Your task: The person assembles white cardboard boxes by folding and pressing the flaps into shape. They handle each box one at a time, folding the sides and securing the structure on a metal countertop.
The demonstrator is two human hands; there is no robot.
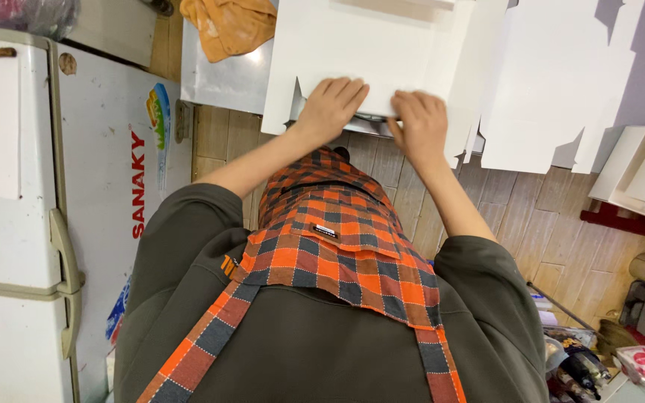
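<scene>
We look straight down our own front, past an orange and grey checked apron (pixel 337 246) worn over a dark olive top, to both hands at the near edge of a metal desk (pixel 222 78). A flat white cardboard box blank (pixel 367 52) lies on that desk, its long axis running left to right across our view, with the cut tabs and flaps pointing back toward us. Our left hand (pixel 331 106) lies palm down on the near flap, fingers nearly straight and close together, pressing the card rather than closing round it. Our right hand (pixel 421 123) sits just beside it on the same edge, fingers bent downward over the card; we cannot tell whether they pinch the flap from below. The two hands are near each other but not touching.

Further right, more white cardboard pieces (pixel 554 82) lie overlapping. An orange cloth (pixel 229 26) rests crumpled at the desk's far left. To our left stands a white chest freezer (pixel 31 209), and wood-patterned floor (pixel 531 216) shows below the desk.
</scene>
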